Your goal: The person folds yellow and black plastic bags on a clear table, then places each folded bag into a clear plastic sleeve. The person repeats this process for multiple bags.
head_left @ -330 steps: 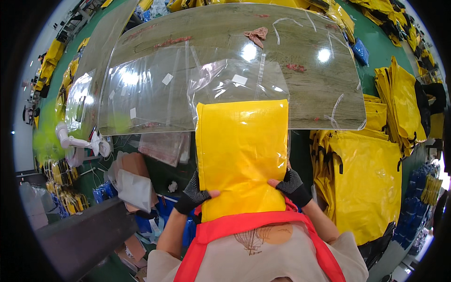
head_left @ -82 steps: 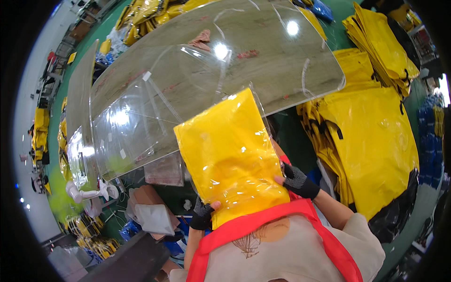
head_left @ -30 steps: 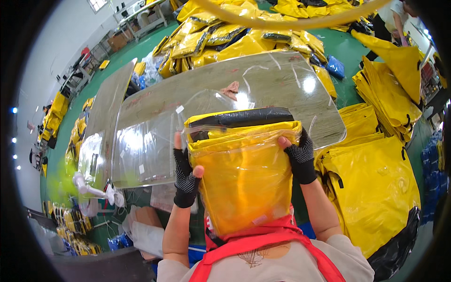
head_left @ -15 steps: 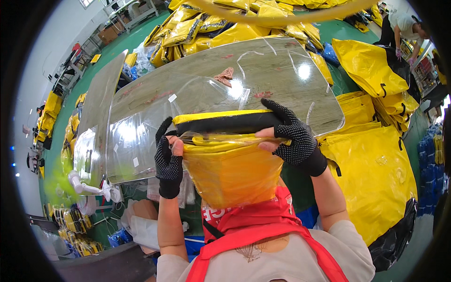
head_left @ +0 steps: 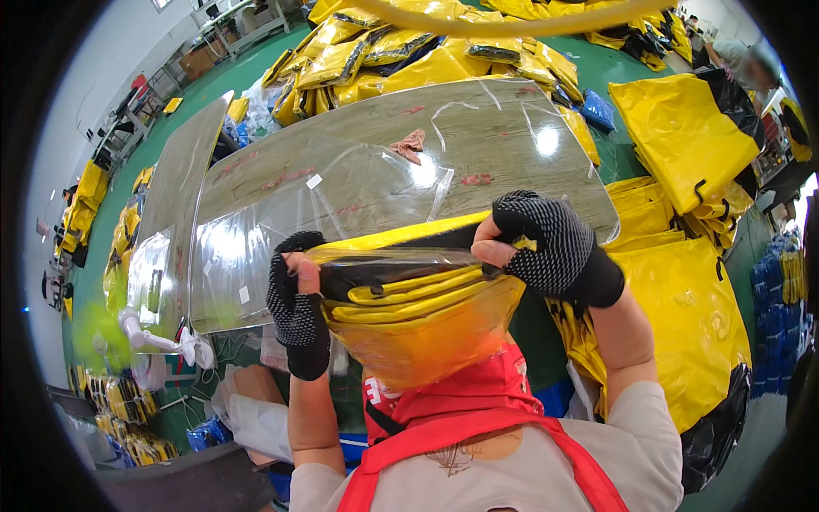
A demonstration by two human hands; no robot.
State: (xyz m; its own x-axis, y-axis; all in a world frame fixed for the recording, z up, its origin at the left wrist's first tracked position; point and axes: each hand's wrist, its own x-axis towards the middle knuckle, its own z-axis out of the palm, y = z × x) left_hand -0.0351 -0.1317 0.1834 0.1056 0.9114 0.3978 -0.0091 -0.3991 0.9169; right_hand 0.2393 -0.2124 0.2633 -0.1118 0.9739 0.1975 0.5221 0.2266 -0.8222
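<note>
Bundle (head_left: 418, 300), top corners gripped in fingers (head_left: 492, 253)

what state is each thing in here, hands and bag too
Left hand: gloved, grip closed on the bag's edge
Right hand: gloved, grip closed at the bag's other side
Clear plastic bag: partly around the folded sheet
Yellow-and-black sheet: folded, upper edge uncovered
Red apron: worn
Pink cloth: crumpled on the table
Yellow sheets at right: stacked
Yellow packages beyond the table: heaped
</note>
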